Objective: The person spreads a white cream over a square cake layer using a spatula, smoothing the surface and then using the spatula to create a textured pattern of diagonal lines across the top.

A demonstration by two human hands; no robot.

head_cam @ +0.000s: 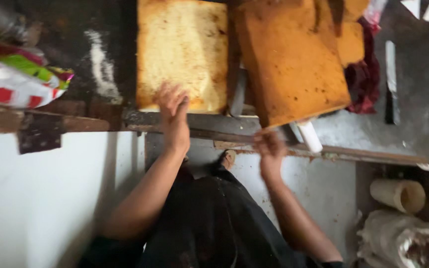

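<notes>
Head view: left hand (172, 111) lies flat, fingers spread, on the pale slab (182, 54) at the counter (413, 99) edge. Right hand (269, 146) grips the corner of the orange slab (289, 59), which overhangs the edge; likely risk is it tipping or breaking. Count: two large slabs, one knife (391, 79), one cup (400, 194).

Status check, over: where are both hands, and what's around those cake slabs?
Left hand flat on pale sponge slab. Right hand grips near corner of orange-brown slab. White-handled knife beside right hand; second knife farther right.
</notes>
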